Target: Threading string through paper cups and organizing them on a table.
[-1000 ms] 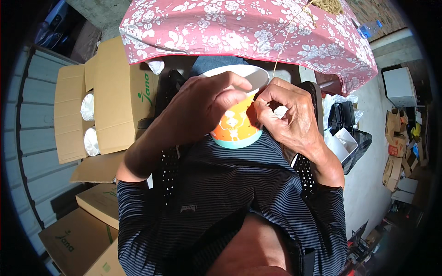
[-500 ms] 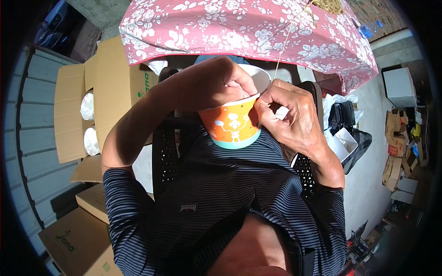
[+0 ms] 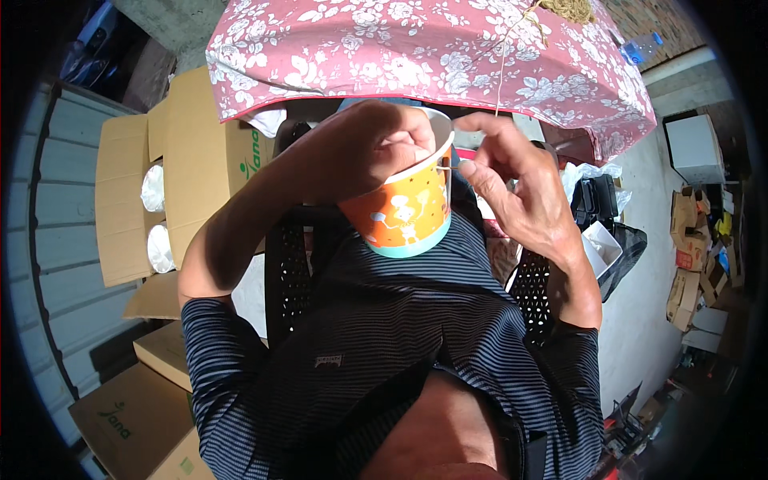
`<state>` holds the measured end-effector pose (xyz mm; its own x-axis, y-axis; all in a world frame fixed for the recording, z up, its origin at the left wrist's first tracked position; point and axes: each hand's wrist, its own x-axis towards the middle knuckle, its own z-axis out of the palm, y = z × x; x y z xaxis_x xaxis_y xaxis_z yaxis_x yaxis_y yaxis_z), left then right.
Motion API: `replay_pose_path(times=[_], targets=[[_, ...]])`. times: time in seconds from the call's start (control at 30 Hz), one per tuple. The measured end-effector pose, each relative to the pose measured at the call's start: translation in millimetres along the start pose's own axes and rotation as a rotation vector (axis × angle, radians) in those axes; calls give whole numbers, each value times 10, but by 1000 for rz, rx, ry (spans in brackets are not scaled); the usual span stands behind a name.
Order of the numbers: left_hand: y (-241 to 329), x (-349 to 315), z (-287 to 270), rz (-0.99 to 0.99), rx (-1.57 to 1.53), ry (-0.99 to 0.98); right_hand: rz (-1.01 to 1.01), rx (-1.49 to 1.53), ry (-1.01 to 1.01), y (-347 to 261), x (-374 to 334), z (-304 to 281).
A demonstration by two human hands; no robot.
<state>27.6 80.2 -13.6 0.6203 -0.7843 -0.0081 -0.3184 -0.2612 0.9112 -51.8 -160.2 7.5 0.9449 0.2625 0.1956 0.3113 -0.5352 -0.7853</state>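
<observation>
An orange paper cup (image 3: 404, 216) with a white rim and a pale blue base is held in front of my chest, tilted. My left hand (image 3: 392, 144) grips it at the rim, with fingers curled over the edge into the cup. My right hand (image 3: 516, 196) is beside the cup's right rim, thumb and fingertips close together on a thin string (image 3: 502, 76). The string runs up toward a tuft of straw-coloured twine (image 3: 564, 10) on a pink floral cloth (image 3: 416, 56). The cup's inside is hidden by my left hand.
Open cardboard boxes (image 3: 188, 168) holding white stacks (image 3: 158, 248) stand at the left, with more boxes (image 3: 128, 416) below. I sit on a black perforated plastic chair (image 3: 292, 272). At the right are a black bag (image 3: 604, 200), a white box (image 3: 694, 148) and scattered cartons (image 3: 690, 240).
My left hand has shifted from covering the cup's front to gripping over its rim, and the elbow has swung out to the left. The cup has risen slightly; my right fingers have spread.
</observation>
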Motion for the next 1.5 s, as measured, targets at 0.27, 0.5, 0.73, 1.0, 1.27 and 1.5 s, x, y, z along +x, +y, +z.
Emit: replay_pose_path(times=[0.27, 0.5, 0.73, 1.0, 1.27, 1.5], targets=[[152, 45, -37, 78, -300, 254, 121, 84, -165, 72, 42, 178], [-1, 237, 136, -68, -430, 60, 75, 126, -80, 61, -2, 11], [173, 258, 127, -85, -296, -30, -369, 7, 42, 28, 186, -304], [169, 241, 64, -12, -326, -160, -474, -37, -8, 390, 387, -304], [82, 221, 61, -26, -325, -93, -321, -41, -20, 334, 110, -89], [15, 239, 66, -31, -355, -39, -296, -47, 81, 201, 32, 29]])
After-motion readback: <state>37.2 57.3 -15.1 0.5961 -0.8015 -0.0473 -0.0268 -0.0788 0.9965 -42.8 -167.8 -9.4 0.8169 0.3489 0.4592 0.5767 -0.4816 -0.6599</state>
